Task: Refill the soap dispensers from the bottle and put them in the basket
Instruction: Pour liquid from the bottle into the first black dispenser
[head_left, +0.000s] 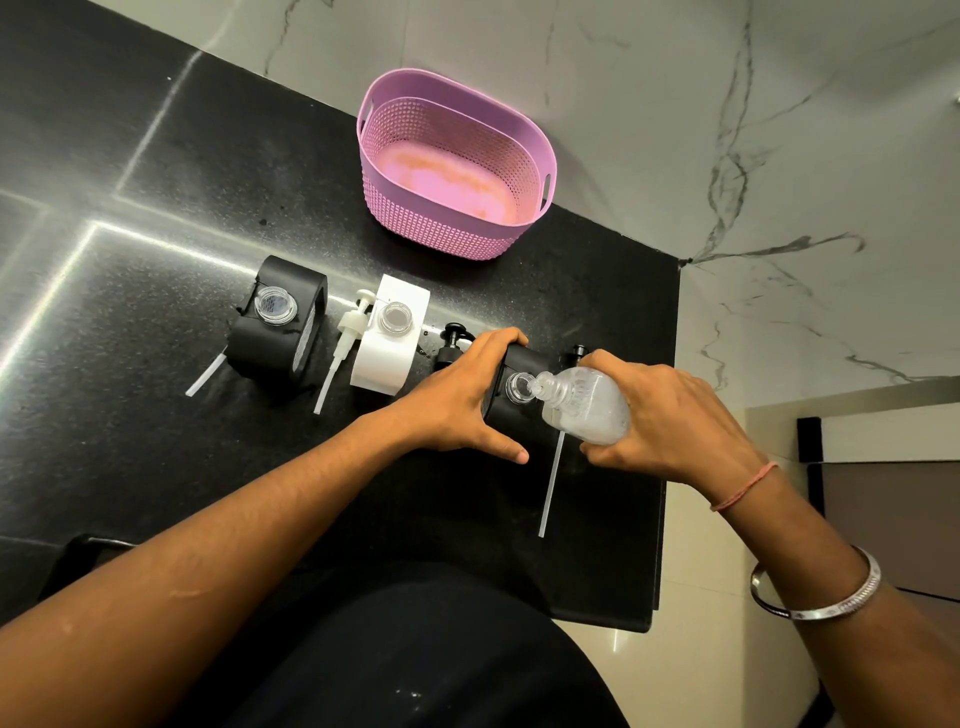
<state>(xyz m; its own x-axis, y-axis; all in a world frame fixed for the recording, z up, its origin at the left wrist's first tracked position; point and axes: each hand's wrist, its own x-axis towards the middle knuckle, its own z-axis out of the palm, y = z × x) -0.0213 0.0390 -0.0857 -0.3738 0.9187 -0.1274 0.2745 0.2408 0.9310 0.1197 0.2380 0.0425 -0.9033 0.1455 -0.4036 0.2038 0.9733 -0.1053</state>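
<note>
Head view, black speckled table (156, 291) against a marble wall. 3 dispensers stand in a row, all with pump heads off and necks open: a black dispenser (280, 322) at left, a white dispenser (387, 343) in the middle, and a second black dispenser (511, 395) at right. The left hand (462, 395) grips this right-hand dispenser, fingers curled over its far top edge and thumb spread along its near side. The right hand (670, 415) holds the clear refill bottle (584, 402), fingers wrapped round its body; the bottle is tipped nearly horizontal with its spout touching the dispenser's open neck. Clear liquid with bubbles shows inside the bottle. A white pump head with its tube (340, 343) lies between the left black and the white dispensers; a black pump head (454, 338) lies just beyond the left hand. A loose dip tube (550, 483) lies on the table below the bottle. The pink perforated basket (457, 161) stands at the far edge of the table, well apart from the dispensers, with nothing inside.
</note>
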